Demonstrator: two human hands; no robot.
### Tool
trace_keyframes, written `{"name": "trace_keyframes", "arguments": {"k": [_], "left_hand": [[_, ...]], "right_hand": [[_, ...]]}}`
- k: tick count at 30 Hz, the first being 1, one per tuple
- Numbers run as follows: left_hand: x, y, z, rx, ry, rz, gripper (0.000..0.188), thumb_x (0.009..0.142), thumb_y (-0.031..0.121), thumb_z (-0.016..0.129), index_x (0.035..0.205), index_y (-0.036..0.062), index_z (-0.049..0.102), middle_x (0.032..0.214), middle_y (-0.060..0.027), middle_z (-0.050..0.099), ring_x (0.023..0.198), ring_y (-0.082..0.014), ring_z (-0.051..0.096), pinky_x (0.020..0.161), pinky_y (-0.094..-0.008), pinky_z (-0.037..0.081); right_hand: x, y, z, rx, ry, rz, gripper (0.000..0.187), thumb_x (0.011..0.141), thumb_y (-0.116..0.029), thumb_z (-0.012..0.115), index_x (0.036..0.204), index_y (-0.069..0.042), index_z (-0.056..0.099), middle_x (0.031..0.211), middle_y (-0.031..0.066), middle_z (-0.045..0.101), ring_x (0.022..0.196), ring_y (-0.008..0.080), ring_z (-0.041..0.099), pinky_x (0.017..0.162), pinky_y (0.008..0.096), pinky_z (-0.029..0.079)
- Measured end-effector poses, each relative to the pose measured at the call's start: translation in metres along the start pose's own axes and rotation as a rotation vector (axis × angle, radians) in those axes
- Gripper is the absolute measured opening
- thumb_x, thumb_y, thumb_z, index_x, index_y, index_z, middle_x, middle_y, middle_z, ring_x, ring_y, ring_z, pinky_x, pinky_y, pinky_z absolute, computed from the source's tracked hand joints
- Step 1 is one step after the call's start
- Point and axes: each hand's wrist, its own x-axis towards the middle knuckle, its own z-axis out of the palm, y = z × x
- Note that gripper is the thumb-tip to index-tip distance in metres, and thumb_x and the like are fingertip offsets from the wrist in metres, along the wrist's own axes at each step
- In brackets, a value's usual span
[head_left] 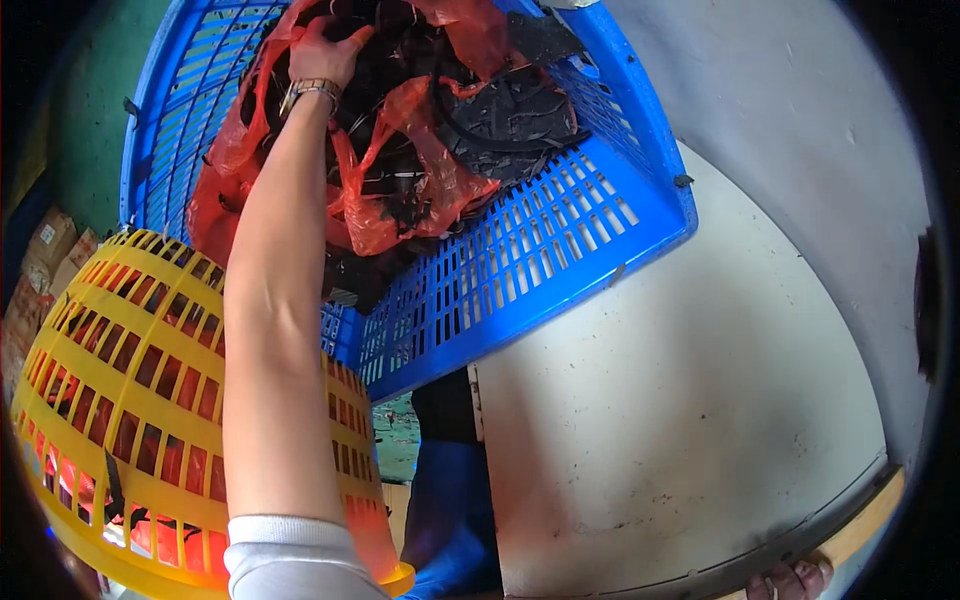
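Note:
My left hand (327, 52), with a metal watch (312, 90) on its wrist, reaches into a torn red plastic bag (375, 205) inside a blue slatted basket (625, 225). Its thumb sticks out to the right. The other fingers are mostly hidden, and any grip cannot be made out. Dark rubbery strips and scraps (515, 115) fill the bag and spill over its rim. At the lower right, the curled fingers of my right hand (795, 580) hold the wooden edge (860, 520) of the white table; the rest of that hand is out of sight.
Below my left forearm bulges a yellow slatted basket (130, 400) with red plastic and dark scraps inside. The blue basket rests partly on the white table top (690, 400), which carries small dark specks. Cardboard boxes (50, 245) stand at the far left; a grey wall (800, 110) rises beyond.

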Motion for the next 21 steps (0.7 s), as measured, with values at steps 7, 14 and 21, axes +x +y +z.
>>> {"name": "trace_keyframes", "arguments": {"k": [7,14,21], "left_hand": [[0.060,-0.051,0.003,0.060,0.000,0.213,0.095,0.062,0.047,0.081,0.139,0.0109,0.039,0.127,-0.0231,0.056,0.117,-0.0384,0.055,0.097,-0.0441,0.047],[0.058,-0.014,0.000,0.070,-0.438,0.114,0.113,0.057,0.034,0.089,0.146,0.0086,0.023,0.139,-0.0177,0.046,0.126,-0.0314,0.047,0.106,-0.0417,0.039],[-0.010,0.014,0.008,0.140,-0.628,0.096,0.119,0.062,0.035,0.084,0.151,0.0259,0.007,0.142,-0.0301,0.035,0.122,-0.0435,0.049,0.103,-0.0445,0.042]], "right_hand": [[-0.015,0.000,0.003,0.044,0.080,0.005,0.057,0.096,-0.044,0.028,0.087,-0.009,0.072,0.097,0.0111,0.067,0.090,0.0242,0.062,0.073,0.0382,0.050],[-0.005,-0.005,0.003,0.019,-0.005,0.075,0.057,0.096,-0.045,0.028,0.082,-0.009,0.071,0.091,0.0100,0.067,0.085,0.0237,0.061,0.072,0.0389,0.050],[-0.006,-0.006,0.002,0.008,0.021,0.065,0.055,0.096,-0.045,0.031,0.081,-0.009,0.070,0.091,0.0098,0.066,0.081,0.0241,0.058,0.072,0.0390,0.047]]}}
